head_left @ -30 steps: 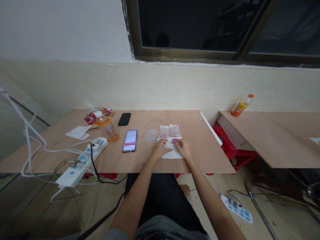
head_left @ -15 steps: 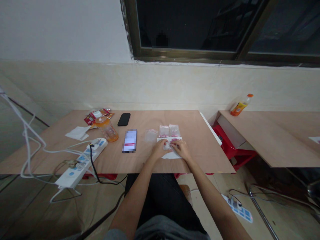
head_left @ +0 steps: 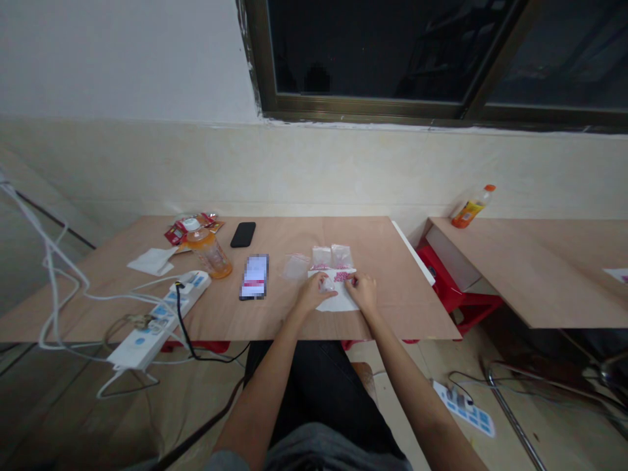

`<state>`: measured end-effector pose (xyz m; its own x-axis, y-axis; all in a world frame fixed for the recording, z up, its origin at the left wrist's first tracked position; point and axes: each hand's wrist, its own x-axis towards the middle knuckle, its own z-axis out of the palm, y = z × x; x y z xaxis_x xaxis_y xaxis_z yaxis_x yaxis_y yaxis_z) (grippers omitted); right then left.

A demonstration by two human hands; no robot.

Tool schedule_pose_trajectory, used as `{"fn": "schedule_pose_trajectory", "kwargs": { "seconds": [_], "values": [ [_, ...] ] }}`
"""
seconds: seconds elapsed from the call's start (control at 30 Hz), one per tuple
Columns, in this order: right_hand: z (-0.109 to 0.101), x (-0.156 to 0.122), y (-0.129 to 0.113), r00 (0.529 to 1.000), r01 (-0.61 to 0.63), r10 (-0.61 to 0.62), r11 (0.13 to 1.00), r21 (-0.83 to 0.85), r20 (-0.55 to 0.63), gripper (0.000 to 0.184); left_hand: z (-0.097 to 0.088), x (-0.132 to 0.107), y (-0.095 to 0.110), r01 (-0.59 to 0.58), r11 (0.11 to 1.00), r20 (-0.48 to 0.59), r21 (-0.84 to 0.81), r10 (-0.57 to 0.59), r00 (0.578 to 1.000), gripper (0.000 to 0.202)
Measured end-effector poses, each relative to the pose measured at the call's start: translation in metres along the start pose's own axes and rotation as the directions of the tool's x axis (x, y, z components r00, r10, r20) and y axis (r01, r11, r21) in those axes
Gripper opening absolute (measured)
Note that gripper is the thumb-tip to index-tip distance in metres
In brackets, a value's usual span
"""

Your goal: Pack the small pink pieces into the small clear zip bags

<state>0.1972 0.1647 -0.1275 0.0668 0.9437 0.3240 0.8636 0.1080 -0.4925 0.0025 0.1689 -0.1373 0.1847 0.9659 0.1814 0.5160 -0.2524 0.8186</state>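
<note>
My left hand (head_left: 311, 292) is closed on a small clear plastic bag (head_left: 326, 284), which it holds over a white sheet of paper (head_left: 338, 303). My right hand (head_left: 363, 290) has its fingers curled, at the right side of the paper beside a cluster of small pink pieces (head_left: 341, 277). Whether anything sits between its fingertips is too small to tell. Two clear bags with pink pieces at their near ends, a left bag (head_left: 322, 256) and a right bag (head_left: 341, 255), lie just beyond the paper. A flat clear bag (head_left: 295, 266) lies to the left.
Left of the hands lie a lit phone (head_left: 254, 277), a black phone (head_left: 243, 234), an orange-tinted bottle (head_left: 210, 254) and a white power strip (head_left: 159, 320) with cables. A red stool (head_left: 454, 288) stands between this table and the right-hand one, which bears a drink bottle (head_left: 471, 208).
My right hand has moved slightly right, away from the bag in my left hand, and its fingers have curled. The pink cluster shows more fully now. My left hand stays in place.
</note>
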Motion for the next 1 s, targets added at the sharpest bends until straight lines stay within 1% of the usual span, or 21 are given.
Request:
{"fn": "schedule_pose_trajectory", "kwargs": {
  "seconds": [0.13, 0.23, 0.4, 0.5, 0.57, 0.73, 0.87, 1.0],
  "values": [
    [0.002, 0.001, 0.002, 1.0, -0.009, 0.009, 1.0, -0.011, 0.006, 0.017, -0.002, 0.002, 0.001, -0.049, 0.998, 0.046, 0.033, 0.047, 0.998, 0.051],
    [0.003, 0.001, 0.003, 1.0, -0.011, 0.011, 1.0, -0.018, 0.003, 0.018, -0.001, 0.008, 0.006, -0.084, 0.996, 0.056, 0.019, 0.083, 0.995, 0.053],
    [0.004, 0.002, 0.005, 1.0, -0.009, 0.009, 1.0, -0.002, 0.012, 0.02, 0.016, 0.014, 0.014, -0.076, 0.997, -0.004, -0.008, 0.076, 0.997, 0.051],
    [0.005, 0.003, 0.005, 1.0, -0.014, 0.014, 1.0, -0.004, 0.024, 0.02, 0.027, 0.01, 0.011, -0.053, 0.999, -0.056, -0.014, 0.052, 0.997, 0.047],
    [0.006, 0.003, 0.006, 0.999, -0.019, 0.019, 1.0, -0.016, 0.037, 0.02, 0.031, 0.006, 0.008, -0.037, 0.999, -0.082, 0.004, 0.037, 0.996, 0.045],
    [0.006, 0.003, 0.006, 0.999, -0.023, 0.024, 0.999, -0.029, 0.04, 0.019, 0.031, 0.003, 0.012, -0.016, 0.997, -0.098, 0.077, 0.024, 0.995, 0.047],
    [0.005, 0.003, 0.005, 0.999, -0.035, 0.036, 0.999, -0.034, 0.032, 0.02, 0.03, 0.003, 0.02, 0.014, 0.995, -0.11, 0.096, -0.004, 0.994, 0.045],
    [0.005, 0.003, 0.005, 0.999, -0.036, 0.036, 0.999, -0.008, 0.017, 0.021, 0.031, 0.002, 0.021, 0.006, 0.994, -0.127, 0.108, 0.008, 0.992, 0.045]
  ]
}}
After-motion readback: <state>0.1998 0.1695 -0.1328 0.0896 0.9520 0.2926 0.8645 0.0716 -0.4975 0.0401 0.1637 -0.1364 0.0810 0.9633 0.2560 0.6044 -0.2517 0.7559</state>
